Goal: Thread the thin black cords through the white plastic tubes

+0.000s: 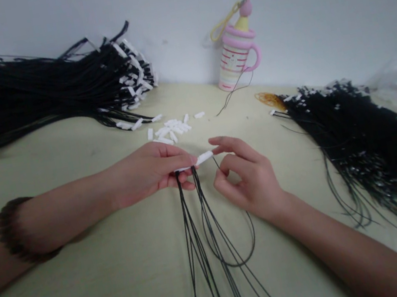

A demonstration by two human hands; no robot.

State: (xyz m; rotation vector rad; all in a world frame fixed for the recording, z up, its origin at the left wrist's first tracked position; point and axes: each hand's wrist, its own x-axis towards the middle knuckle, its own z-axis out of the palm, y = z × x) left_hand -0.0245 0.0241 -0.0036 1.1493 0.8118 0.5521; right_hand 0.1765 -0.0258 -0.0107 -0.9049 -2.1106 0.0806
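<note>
the left hand (pixel 153 174) pinches a few black cords (pixel 198 239) and the near end of a white tube (pixel 202 158) – its long axis running sideways toward the right hand (pixel 247 178), whose fingertips close on the far end, just beside.

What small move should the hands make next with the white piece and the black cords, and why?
Probably the right hand should bring its single cord end up to the white piece. The left hand pinches that piece, with several black cords hanging below it, while the right hand's fingertips sit just beside its free end.
</note>
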